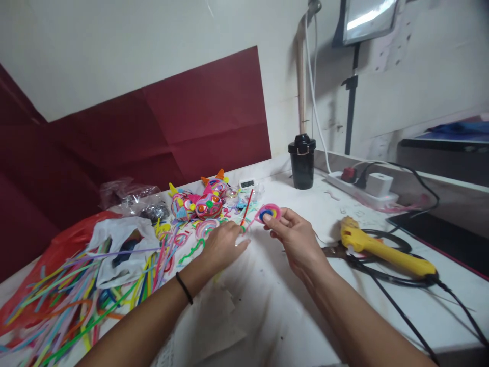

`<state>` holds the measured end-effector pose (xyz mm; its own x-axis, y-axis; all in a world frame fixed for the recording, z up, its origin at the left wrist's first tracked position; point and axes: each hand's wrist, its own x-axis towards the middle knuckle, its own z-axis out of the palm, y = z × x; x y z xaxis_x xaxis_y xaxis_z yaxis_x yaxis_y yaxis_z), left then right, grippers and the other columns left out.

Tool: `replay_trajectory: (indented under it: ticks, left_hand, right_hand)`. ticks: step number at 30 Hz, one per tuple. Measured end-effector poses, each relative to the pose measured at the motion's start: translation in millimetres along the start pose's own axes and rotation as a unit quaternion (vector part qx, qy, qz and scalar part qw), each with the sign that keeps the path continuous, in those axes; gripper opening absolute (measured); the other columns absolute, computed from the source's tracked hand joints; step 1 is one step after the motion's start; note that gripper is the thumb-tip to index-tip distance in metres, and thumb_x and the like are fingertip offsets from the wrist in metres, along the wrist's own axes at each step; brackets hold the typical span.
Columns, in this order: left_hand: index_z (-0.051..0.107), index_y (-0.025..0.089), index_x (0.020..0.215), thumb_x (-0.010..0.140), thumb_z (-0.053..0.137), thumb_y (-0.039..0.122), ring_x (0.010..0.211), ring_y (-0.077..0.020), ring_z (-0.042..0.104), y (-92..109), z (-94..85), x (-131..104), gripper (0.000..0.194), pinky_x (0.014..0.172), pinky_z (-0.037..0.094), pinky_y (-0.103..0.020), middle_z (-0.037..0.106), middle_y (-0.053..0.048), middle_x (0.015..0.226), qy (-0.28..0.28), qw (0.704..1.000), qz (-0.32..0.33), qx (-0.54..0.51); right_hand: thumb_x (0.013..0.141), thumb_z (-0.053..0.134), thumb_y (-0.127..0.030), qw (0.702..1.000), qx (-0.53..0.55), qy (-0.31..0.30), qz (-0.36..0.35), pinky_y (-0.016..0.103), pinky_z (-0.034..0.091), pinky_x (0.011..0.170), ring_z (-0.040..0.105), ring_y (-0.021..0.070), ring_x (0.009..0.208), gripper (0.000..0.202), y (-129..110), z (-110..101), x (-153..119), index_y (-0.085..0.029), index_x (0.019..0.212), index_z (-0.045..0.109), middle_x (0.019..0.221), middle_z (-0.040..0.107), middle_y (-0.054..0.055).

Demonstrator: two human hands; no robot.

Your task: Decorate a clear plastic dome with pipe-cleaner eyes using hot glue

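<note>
The scene is moderately bright, lit mostly from a panel lamp (pixel 369 18) at the upper right, whose face burns out to near white. It throws a grey shadow of its stand (pixel 350 102) onto the wall, and soft shadows fall under my left hand (pixel 223 244) and right hand (pixel 296 239) on the white table (pixel 267 306). The left side, by the dark red backing, sits dimmer. Wide-angle distortion tilts the horizon and stretches my forearms at the bottom corners. Fine detail is soft throughout, and the pipe cleaners (pixel 69 300) smear slightly near the left edge.
</note>
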<state>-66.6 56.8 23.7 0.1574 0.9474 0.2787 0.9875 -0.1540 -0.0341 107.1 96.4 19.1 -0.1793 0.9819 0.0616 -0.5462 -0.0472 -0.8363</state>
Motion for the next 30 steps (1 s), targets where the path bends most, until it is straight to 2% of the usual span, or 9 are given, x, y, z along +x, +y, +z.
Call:
replay_trajectory:
  ticks: [2,5,11,16,21,23,25,28,30]
  left_hand:
    - [0.068,0.013,0.093,0.082,0.065,0.03,0.094,-0.0291,0.062,6,6.7,-4,0.02,0.084,0.047,-0.04,0.069,-0.013,0.096,-0.019,0.999,0.022,0.041]
    - [0.069,0.012,0.089,0.082,0.064,0.022,0.095,-0.0306,0.062,9,14.9,-6,0.013,0.084,0.047,-0.042,0.069,-0.014,0.095,-0.033,0.994,0.049,0.089]
    - [0.067,0.013,0.076,0.085,0.056,0.011,0.085,-0.0277,0.061,3,27.0,-6,0.014,0.076,0.046,-0.04,0.067,-0.012,0.083,-0.022,0.992,0.064,0.111]
    - [0.063,0.016,0.069,0.084,0.055,0.006,0.081,-0.0251,0.059,-2,30.6,-8,0.019,0.076,0.046,-0.039,0.064,-0.01,0.076,0.02,0.998,0.043,0.039]
    - [0.062,0.019,0.07,0.088,0.054,0.018,0.084,-0.0236,0.057,-8,8.5,-5,0.02,0.082,0.044,-0.039,0.063,-0.008,0.078,0.102,0.986,-0.025,-0.13]
    - [0.064,0.019,0.075,0.088,0.055,0.023,0.086,-0.0229,0.058,-12,-3.4,-4,0.016,0.082,0.044,-0.037,0.064,-0.007,0.083,0.141,0.962,-0.066,-0.222]
    - [0.065,0.019,0.08,0.088,0.056,0.03,0.077,-0.0198,0.059,-16,-12.2,-3,0.016,0.074,0.047,-0.033,0.065,-0.005,0.082,0.165,0.924,-0.11,-0.327]
    - [0.065,0.017,0.081,0.084,0.063,0.041,0.062,-0.0144,0.059,-18,-17.6,-4,0.025,0.059,0.049,-0.028,0.067,-0.004,0.08,0.173,0.837,-0.164,-0.492]
    - [0.064,0.016,0.081,0.079,0.07,0.042,0.066,-0.0145,0.064,-15,-17.4,-4,0.027,0.06,0.052,-0.026,0.068,-0.005,0.083,0.174,0.767,-0.185,-0.589]
  right_hand:
    - [0.043,0.091,-0.047,1.0,0.005,-0.001,-0.001,0.025,0.034,0.058,0.052,0.011,0.059,0.05,-1,0,-1,-0.017,0.073,0.066,0.063,0.068,-0.001]
    - [0.042,0.09,-0.046,1.0,0.011,-0.005,-0.003,0.025,0.034,0.057,0.052,0.0112,0.059,0.048,-2,0,-1,-0.017,0.072,0.066,0.062,0.067,-0.002]
    - [0.04,0.091,-0.037,1.0,0.019,-0.009,-0.007,0.025,0.032,0.056,0.05,0.011,0.057,0.041,-7,2,-2,-0.018,0.066,0.064,0.058,0.065,-0.003]
    - [0.042,0.09,-0.038,1.0,0.021,-0.008,-0.006,0.024,0.033,0.056,0.05,0.0106,0.057,0.041,-6,2,-1,-0.018,0.068,0.065,0.059,0.065,-0.003]
    - [0.049,0.088,-0.044,1.0,0.017,-0.006,-0.002,0.025,0.034,0.057,0.052,0.0115,0.058,0.04,-3,-1,1,-0.017,0.07,0.066,0.061,0.067,-0.001]
    - [0.05,0.088,-0.044,1.0,0.021,-0.005,0.0,0.025,0.036,0.059,0.054,0.0121,0.06,0.04,-3,-2,1,-0.017,0.071,0.067,0.064,0.068,0.0]
    - [0.05,0.089,-0.045,0.999,0.031,-0.007,0.006,0.025,0.038,0.059,0.057,0.0128,0.063,0.041,-4,-2,1,-0.017,0.073,0.068,0.069,0.07,0.002]
    - [0.048,0.09,-0.045,0.998,0.053,-0.018,0.02,0.024,0.041,0.058,0.06,0.0133,0.065,0.045,-5,-1,0,-0.016,0.075,0.068,0.073,0.071,0.003]
    - [0.046,0.092,-0.044,0.997,0.07,-0.028,0.029,0.022,0.042,0.056,0.061,0.0128,0.065,0.046,-5,0,0,-0.016,0.075,0.068,0.073,0.07,0.003]
